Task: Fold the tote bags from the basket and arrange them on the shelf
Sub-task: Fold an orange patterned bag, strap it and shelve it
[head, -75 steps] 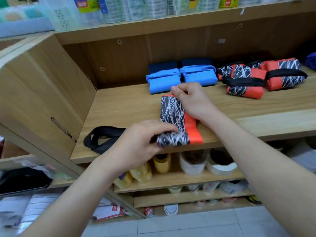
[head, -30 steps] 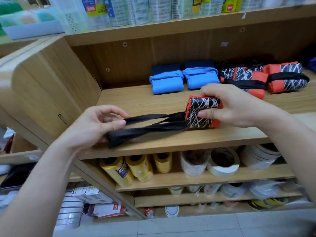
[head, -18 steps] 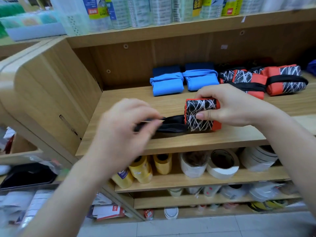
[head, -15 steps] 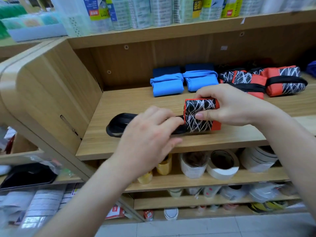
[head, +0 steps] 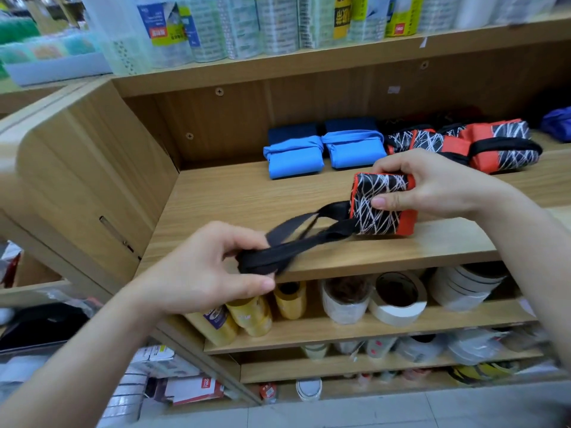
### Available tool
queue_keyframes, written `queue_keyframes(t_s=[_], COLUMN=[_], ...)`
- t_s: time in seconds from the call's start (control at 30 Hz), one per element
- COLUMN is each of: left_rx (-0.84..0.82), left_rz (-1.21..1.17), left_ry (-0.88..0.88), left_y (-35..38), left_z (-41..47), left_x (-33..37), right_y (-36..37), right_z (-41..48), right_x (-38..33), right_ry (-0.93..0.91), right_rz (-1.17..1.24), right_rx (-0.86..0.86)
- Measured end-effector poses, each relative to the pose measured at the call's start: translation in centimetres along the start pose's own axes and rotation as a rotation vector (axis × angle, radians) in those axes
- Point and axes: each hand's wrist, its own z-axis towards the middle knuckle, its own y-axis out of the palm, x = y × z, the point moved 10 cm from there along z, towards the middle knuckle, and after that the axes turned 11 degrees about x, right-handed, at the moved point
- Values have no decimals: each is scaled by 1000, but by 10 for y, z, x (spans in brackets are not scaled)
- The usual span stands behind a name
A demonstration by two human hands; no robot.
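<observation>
Gripping the rolled tote bag [head: 378, 208] near the front edge of the shelf [head: 247, 196], the right hand [head: 432, 186] is seen with its thumb pressed on the near face and its fingers curled over the top; the far side of the bundle is hidden by that hand, and whether the bundle rests on the board or is held just above it cannot be told; the black straps [head: 309, 239] are drawn out leftward from the bundle past the front edge and are pinched in the left hand [head: 200, 273], thumb below and fingers above; the strap ends are blurred and bunched, so the number of loops gathered there cannot be made out; along the back edge two blue folded bags [head: 293, 162] are set side by side, with darker blue ones behind them largely concealed; to their right, red-and-black folded bags [head: 500, 143] are lined up, the nearest partly covered by the right hand; a dark blue item [head: 559, 125] at the back right corner is cut off by the frame; tape rolls [head: 398, 301] are ranged on the board below, their labels too blurred to be read.
</observation>
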Motion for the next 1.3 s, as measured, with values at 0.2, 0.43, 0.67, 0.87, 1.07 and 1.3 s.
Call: queue_keyframes(t_s=[0.2, 0.43, 0.67, 0.87, 1.07, 1.3], left_rx=[96, 85, -5, 467, 402, 257], left_rz=[-644, -1103, -1150, -1243, -717, 419], left_ry=[111, -36, -15, -234, -416, 208], left_y=[-23, -21, -4, -31, -45, -51], left_z=[-3, 21, 39, 33, 17, 40], left_x=[37, 28, 50, 2, -36, 52], right_y=[9, 24, 51, 40, 53, 63], right_z=[5, -11, -26, -10, -16, -28], right_x=[5, -56, -92, -66, -57, -60], right_ry=[30, -168, -385, -271, -154, -182], right_rz=[62, -253, -733, -333, 76, 197], right_rx=[30, -61, -77, -50, -312, -604])
